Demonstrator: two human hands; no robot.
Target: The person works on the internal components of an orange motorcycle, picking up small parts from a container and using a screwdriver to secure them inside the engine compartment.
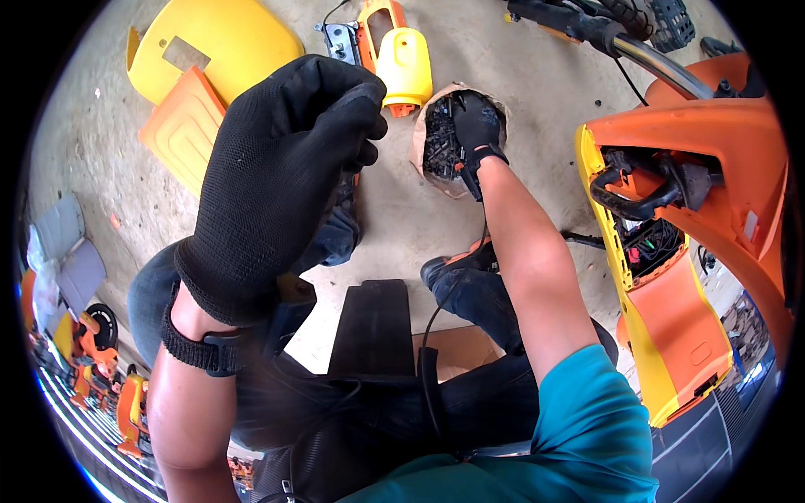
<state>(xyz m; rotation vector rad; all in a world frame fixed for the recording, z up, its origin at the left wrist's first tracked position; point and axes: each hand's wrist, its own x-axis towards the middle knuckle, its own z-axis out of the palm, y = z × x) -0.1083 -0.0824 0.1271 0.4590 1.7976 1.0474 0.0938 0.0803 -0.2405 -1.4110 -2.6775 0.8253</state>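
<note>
My left hand (268, 159), in a black knit glove, is raised close to the camera. Its fingers are curled in against the thumb, and whatever they may hold is hidden. Farther off, my right hand (478, 124), also in a black glove, reaches down into a brown paper bag (418, 149) on the floor. Many small dark pieces, which look like screws, fill the bag (439, 152). The right fingertips are among these pieces and mostly out of sight.
Beyond my left hand lie a large yellow cover (243, 38) and an orange panel (180, 126). A yellow shell part (404, 67) lies just past the bag. To the right stands an orange and yellow vehicle body (679, 310) with a metal tube (662, 65).
</note>
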